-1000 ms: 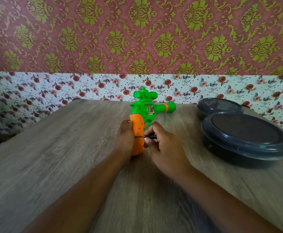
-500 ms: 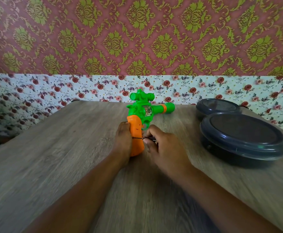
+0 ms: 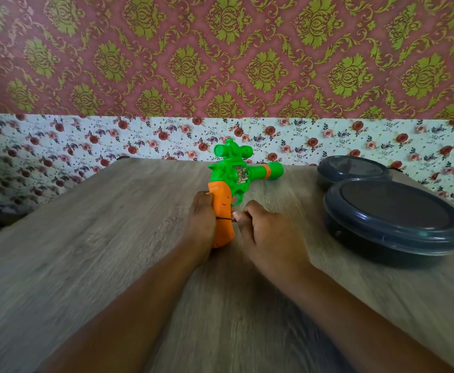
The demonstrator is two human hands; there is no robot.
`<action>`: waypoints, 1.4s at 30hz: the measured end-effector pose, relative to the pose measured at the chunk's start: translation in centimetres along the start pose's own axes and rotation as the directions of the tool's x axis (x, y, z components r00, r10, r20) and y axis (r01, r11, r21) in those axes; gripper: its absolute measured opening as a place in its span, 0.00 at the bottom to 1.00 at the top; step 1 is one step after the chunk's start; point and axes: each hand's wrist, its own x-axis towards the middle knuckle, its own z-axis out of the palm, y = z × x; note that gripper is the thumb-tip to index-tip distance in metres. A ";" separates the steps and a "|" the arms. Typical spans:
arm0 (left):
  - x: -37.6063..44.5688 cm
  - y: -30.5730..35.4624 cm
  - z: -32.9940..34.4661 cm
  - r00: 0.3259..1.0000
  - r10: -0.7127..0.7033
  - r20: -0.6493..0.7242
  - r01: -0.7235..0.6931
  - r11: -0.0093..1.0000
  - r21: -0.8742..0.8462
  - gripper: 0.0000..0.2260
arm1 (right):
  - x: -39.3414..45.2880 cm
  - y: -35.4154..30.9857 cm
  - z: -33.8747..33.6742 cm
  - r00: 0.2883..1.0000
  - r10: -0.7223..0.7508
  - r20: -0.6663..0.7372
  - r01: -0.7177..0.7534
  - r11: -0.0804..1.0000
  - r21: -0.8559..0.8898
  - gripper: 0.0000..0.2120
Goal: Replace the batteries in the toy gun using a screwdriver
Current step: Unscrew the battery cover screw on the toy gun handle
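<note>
On the table point(image 3: 85, 251), mid-frame, the toy gun point(image 3: 231, 181) stands grip-down, barrel pointing right and a bit away, scope on top. Body green, grip orange, orange ring near the muzzle. The bottom end of the grip sits on the wood.

Left hand point(image 3: 201, 222): clasps the grip from the left side, palm against the orange plastic, fingers wrapped round the far side and mostly hidden. Steadies the gun upright.

Right hand point(image 3: 266, 232): fingers curled in, pinching the screwdriver point(image 3: 227, 219) at the fingertips just right of the grip. Only a thin dark shaft shows, running sideways across the lower grip toward the left hand. Tip seems to be against the grip face, but blur and the left hand cover the contact, so cannot confirm it sits in a screw. Handle is buried in the fingers; colour not readable.

Both forearms come in from the bottom edge and meet at the gun.

Writing: no readable text on the gun. A small clear window on the green body shows some silvery insides, too small to make out.

Right side of the table: two dark round containers with lids, the near one point(image 3: 392, 219) large, the far one point(image 3: 352, 170) smaller and partly behind it, touching or nearly so. Well apart from the gun.

Behind: wall point(image 3: 220, 63) with red-and-gold damask paper above, white floral strip below.
</note>
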 end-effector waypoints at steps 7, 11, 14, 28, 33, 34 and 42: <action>1.2 -0.7 -0.2 0.999 -0.032 -0.004 0.032 0.998 -0.055 0.29 | 0.2 0.2 0.2 0.998 -0.034 0.051 0.024 0.985 0.171 0.02; 0.6 -0.2 -0.2 0.999 -0.028 0.021 0.028 0.999 -0.029 0.22 | 0.1 0.0 0.2 1.000 -0.018 0.016 0.012 0.956 0.294 0.03; 0.1 0.3 -0.2 1.000 -0.005 0.014 0.006 1.000 -0.011 0.20 | 0.0 -0.1 0.4 1.000 -0.015 0.015 0.010 0.954 0.301 0.04; 0.5 -0.1 -0.1 1.000 0.003 -0.027 -0.003 1.000 -0.015 0.20 | 0.3 0.1 0.0 0.996 0.059 0.060 -0.075 0.945 0.318 0.03; 0.1 0.2 0.0 1.000 0.014 -0.024 -0.014 1.000 -0.008 0.25 | 0.2 0.2 0.1 0.994 0.095 0.048 -0.106 0.905 0.412 0.05; 0.1 0.3 0.0 1.000 0.013 -0.018 -0.013 1.000 -0.016 0.24 | 0.2 0.2 0.2 0.994 0.093 0.049 -0.105 0.905 0.412 0.03; 0.4 0.0 0.1 1.000 -0.022 -0.012 0.022 0.999 -0.041 0.26 | 0.1 0.5 0.2 0.995 0.070 0.069 -0.077 0.990 0.115 0.14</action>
